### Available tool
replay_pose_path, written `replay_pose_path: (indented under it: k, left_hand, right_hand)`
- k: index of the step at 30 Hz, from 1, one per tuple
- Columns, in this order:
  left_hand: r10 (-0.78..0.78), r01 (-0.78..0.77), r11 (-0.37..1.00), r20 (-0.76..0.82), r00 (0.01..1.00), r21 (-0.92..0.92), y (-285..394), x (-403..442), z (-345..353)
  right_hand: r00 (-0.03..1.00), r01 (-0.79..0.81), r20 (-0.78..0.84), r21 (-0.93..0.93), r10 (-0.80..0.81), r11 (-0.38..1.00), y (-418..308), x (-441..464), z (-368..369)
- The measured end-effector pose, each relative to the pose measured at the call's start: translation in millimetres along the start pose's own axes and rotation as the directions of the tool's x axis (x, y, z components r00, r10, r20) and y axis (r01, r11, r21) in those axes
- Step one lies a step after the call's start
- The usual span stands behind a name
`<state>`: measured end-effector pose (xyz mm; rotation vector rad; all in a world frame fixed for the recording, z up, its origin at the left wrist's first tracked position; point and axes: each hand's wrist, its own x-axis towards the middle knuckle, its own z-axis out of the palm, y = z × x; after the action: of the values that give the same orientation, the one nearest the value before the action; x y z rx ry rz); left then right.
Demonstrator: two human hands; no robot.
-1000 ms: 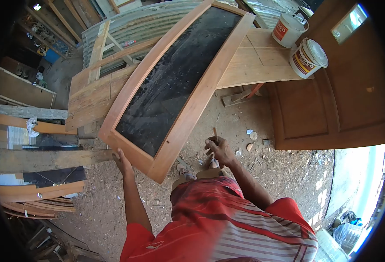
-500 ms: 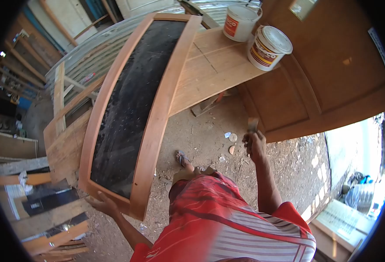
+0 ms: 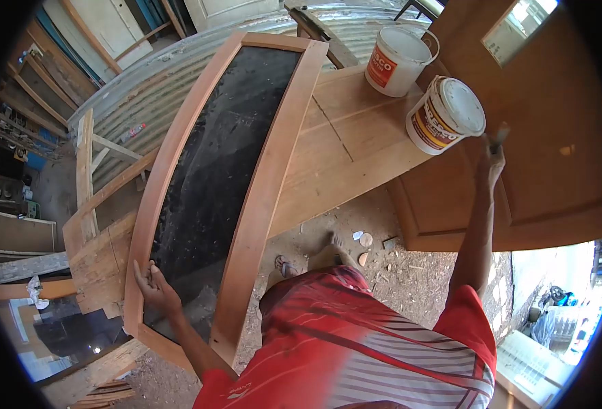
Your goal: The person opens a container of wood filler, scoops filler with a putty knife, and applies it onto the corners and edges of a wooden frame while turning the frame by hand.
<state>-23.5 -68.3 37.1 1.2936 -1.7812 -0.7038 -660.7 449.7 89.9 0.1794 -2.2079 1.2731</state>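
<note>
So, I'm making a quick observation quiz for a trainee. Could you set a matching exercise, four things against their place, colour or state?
1. Left hand
2. Right hand
3. Bucket with yellow-and-brown label
4. Panel

A. Standing on wooden boards
B. Dark, set inside a wooden frame
C. Raised, holding a small tool
D. Against the frame, low in the view

Pairs: 1-D, 2-C, 3-A, 4-B

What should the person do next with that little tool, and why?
Maybe move the small tool toward the bucket with the yellow-and-brown label. The right hand holds it up close beside that bucket, while the left hand is on the wooden frame. The tool looks blurred, so its use is hard to tell.
</note>
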Motion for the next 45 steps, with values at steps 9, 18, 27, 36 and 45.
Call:
replay_pose_path:
  k: [9, 18, 27, 36, 45]
  left_hand:
    - [0.033, -0.020, 0.995, -0.137, 0.990, 0.094, 88.6, -35.9, 97.5]
    - [0.126, -0.085, 0.978, 0.219, 0.967, -0.188, 202.6, -57.0, 278.5]
    - [0.530, 0.001, 0.789, 0.680, 0.506, -0.615, 355.0, -100.1, 399.4]
    - [0.370, 0.644, 0.485, 0.806, 0.463, -0.592, 344.3, -113.2, 404.5]
    - [0.086, 0.371, 0.912, 0.967, 0.242, -0.174, 229.0, -90.1, 417.9]
  right_hand:
    - [0.870, -0.438, 0.226, -0.052, 0.437, 0.898, 9.1, 80.3, 36.8]
    - [0.794, -0.575, 0.292, 0.078, 0.533, 0.815, 3.7, 84.8, 25.7]
    - [0.929, -0.368, 0.178, 0.372, 0.324, 0.852, -43.1, 97.7, 9.0]
    - [0.824, -0.211, 0.555, 0.105, 0.119, 0.972, -104.7, 34.9, 33.6]
    - [0.707, 0.343, 0.706, -0.291, -0.042, 0.893, -80.7, 116.4, 41.5]
